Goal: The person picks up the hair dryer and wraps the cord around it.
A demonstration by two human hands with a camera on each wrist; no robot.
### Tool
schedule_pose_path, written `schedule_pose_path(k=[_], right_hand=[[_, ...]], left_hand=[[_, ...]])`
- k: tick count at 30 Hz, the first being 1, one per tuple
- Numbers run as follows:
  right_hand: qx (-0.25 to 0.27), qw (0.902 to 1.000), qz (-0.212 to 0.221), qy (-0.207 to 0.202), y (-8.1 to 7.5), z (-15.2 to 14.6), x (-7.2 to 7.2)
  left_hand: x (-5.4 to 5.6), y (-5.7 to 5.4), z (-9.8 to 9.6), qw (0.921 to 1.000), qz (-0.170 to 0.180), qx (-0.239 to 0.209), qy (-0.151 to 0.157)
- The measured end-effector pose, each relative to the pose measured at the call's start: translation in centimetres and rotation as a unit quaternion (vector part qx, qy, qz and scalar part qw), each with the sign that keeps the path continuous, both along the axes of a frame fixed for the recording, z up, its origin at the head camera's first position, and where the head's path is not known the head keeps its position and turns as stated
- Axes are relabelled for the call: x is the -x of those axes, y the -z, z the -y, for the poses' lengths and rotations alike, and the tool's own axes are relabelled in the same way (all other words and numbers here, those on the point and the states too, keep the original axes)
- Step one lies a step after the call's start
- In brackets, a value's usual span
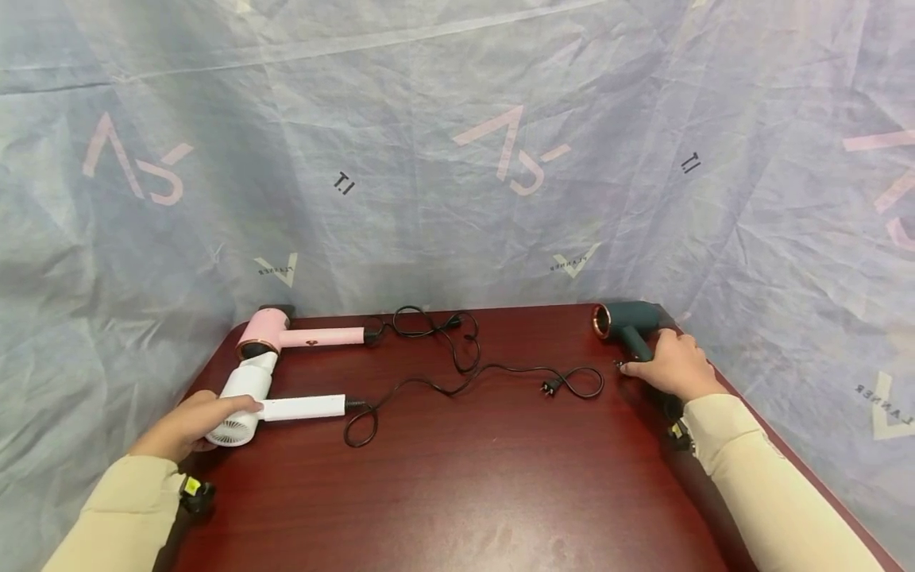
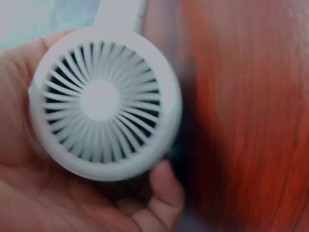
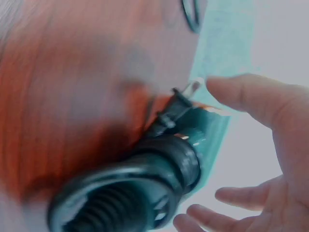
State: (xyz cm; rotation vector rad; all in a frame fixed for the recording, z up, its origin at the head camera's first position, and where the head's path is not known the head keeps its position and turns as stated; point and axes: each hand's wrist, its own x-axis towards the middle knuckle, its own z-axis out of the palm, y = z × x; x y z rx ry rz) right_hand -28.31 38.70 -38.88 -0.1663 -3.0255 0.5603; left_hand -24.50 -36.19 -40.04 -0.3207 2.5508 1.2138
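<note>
My left hand point(image 1: 187, 423) grips the body of a white hair dryer point(image 1: 246, 388), thumb laid across it near the handle. Its round, slatted rear grille point(image 2: 101, 101) faces the camera in the left wrist view, with fingers wrapped around the side. At the right, my right hand point(image 1: 677, 367) is beside the handle of a dark green hair dryer point(image 1: 632, 319) with a copper-coloured rim. In the right wrist view its fingers are spread apart. The thumb tip is right by the prongs of a black plug point(image 3: 177, 102), and a thick black cord point(image 3: 72, 186) loops near the handle end.
A pink hair dryer point(image 1: 322, 338) lies behind the white one, whose nozzle overlaps it in the head view. Black cords point(image 1: 422, 381) trail across the dark red table point(image 1: 457, 469), one ending in a plug point(image 1: 550, 387). Grey printed sheeting point(image 1: 429, 230) hangs around the table.
</note>
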Motion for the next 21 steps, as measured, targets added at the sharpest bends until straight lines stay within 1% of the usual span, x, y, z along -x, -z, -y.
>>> schedule_pose_path(k=[3, 6, 9, 11, 14, 16, 19, 21], right_hand=[[0.004, 0.9997, -0.026, -0.004, -0.8, 0.6, -0.1], [0.01, 0.999, -0.04, -0.017, -1.7, 1.6, -0.1], [0.016, 0.9982, -0.042, -0.039, -2.5, 2.8, -0.3], [0.019, 0.9972, -0.045, -0.056, -3.0, 3.7, -0.5], [0.021, 0.9943, -0.064, -0.083, -3.7, 5.3, -1.1], [0.025, 0.9914, -0.078, -0.103, -4.3, 6.5, -1.6], [0.043, 0.985, -0.098, -0.135, -5.4, 8.5, -2.7], [0.058, 0.9797, -0.116, -0.153, -6.2, 9.9, -3.4]], left_hand=[[-0.5, -0.5, -0.3, 0.9997, -0.004, -0.023, 0.007], [-1.0, -1.2, -0.7, 0.9984, -0.007, -0.053, 0.016], [-1.4, -1.8, -1.4, 0.9944, -0.01, -0.101, 0.028], [-1.5, -2.2, -2.1, 0.9896, -0.018, -0.137, 0.04], [-1.6, -3.0, -3.4, 0.979, -0.038, -0.191, 0.059], [-1.6, -3.6, -4.2, 0.9695, -0.055, -0.227, 0.075], [-1.8, -4.7, -5.6, 0.9524, -0.085, -0.276, 0.098], [-1.9, -5.5, -6.7, 0.9402, -0.113, -0.302, 0.111]])
